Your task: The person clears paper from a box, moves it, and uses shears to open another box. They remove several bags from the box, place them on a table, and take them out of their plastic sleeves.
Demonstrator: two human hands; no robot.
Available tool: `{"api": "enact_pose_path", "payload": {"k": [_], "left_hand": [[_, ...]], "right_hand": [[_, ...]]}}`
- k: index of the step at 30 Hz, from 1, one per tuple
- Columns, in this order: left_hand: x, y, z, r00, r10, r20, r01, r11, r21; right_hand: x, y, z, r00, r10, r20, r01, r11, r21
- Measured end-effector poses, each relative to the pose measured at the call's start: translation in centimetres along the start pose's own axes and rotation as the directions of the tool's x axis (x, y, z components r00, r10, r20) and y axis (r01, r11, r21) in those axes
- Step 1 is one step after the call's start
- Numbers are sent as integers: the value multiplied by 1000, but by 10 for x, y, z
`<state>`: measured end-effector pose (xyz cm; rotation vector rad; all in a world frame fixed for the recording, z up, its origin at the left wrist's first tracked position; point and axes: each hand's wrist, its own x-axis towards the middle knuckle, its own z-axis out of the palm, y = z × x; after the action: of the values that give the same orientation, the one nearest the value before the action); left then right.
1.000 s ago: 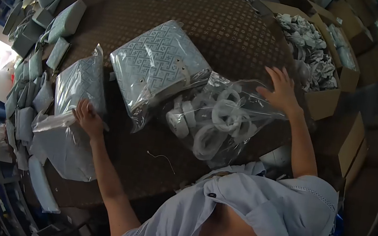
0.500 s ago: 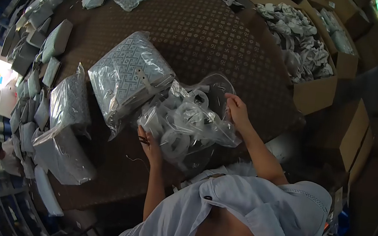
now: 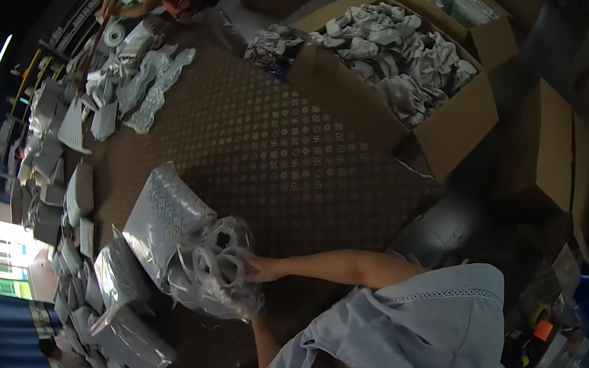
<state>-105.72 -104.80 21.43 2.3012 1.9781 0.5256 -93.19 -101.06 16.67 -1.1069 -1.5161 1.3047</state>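
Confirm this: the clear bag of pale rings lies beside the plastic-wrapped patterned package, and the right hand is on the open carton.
Not quite: the head view shows the right hand at the clear bag of pale rings, not on the open carton. The bag does lie beside the plastic-wrapped patterned package.

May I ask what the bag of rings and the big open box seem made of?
The bag: probably clear, glossy plastic film, since the rings show through its shiny wrinkles. The big open box: apparently matt brown cardboard, judging by its stiff flaps.
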Motion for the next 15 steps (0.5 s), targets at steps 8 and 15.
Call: {"api": "enact_pose_path", "payload": {"k": [8,15], "left_hand": [[67,-152,-55,900,393,-189,-428,879,-211],[55,92,-21,758,469,-453,-634,693,-343]], "right_hand": [[-128,-27,-100,969,141,-202,-147,989,-15],[-401,50,-239,62,266,-962,-732,668,138]]}}
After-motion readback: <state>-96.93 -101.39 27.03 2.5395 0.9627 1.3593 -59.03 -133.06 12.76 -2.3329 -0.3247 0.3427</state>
